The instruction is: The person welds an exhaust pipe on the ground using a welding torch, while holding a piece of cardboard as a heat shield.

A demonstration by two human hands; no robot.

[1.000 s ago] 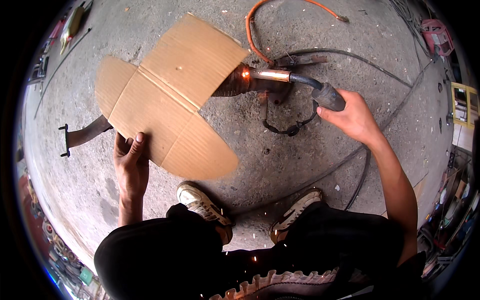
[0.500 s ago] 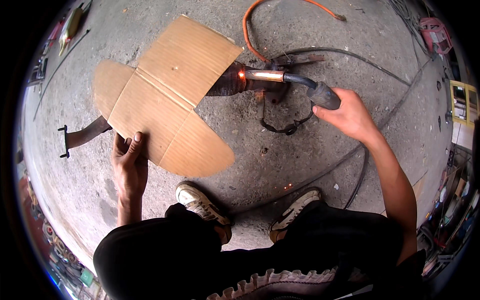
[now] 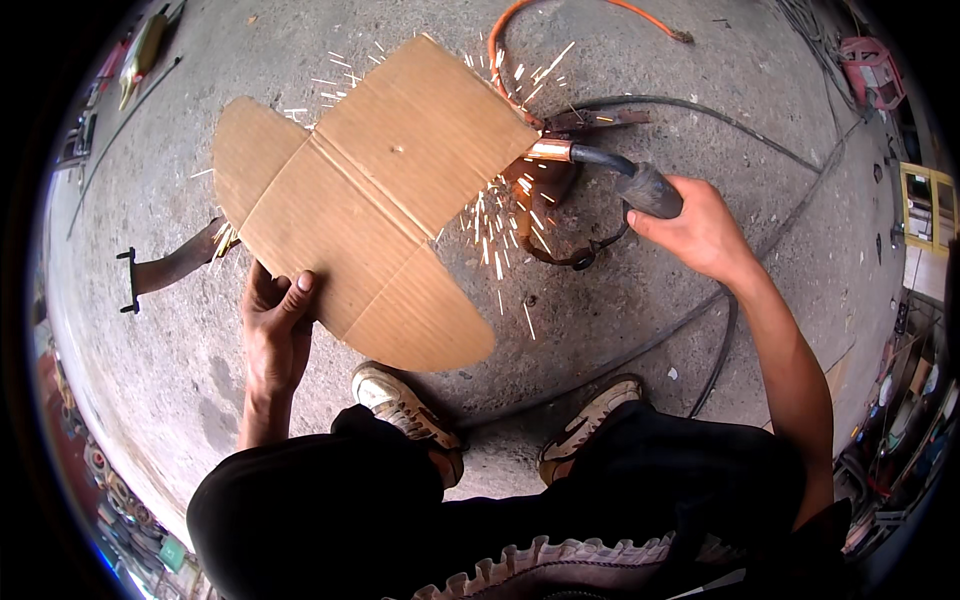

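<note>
My left hand [image 3: 277, 325] grips the lower left edge of a creased cardboard sheet [image 3: 375, 180], thumb on top. The sheet hangs over a metal pipe [image 3: 180, 268], whose flanged end juts out at the left. My right hand [image 3: 700, 228] is wrapped round the black handle of a welding torch [image 3: 650, 192]. Its copper-coloured nozzle [image 3: 550, 150] points left, and its tip is hidden behind the cardboard's right corner. Bright sparks [image 3: 490, 225] spray out around the sheet's edges. A clamp with a dark cable [image 3: 578, 262] sits beneath the nozzle.
An orange hose [image 3: 497, 50] curves along the concrete floor at the back. Dark cables [image 3: 720, 118] run across to the right. My shoes [image 3: 400, 405] stand close to the sheet. A pink crate [image 3: 870, 72] and a yellow-framed box [image 3: 928, 205] are at the right.
The cardboard has moved right with my left hand, now covering the nozzle tip and the dark pipe section seen before. Many sparks have appeared. My right hand has barely moved.
</note>
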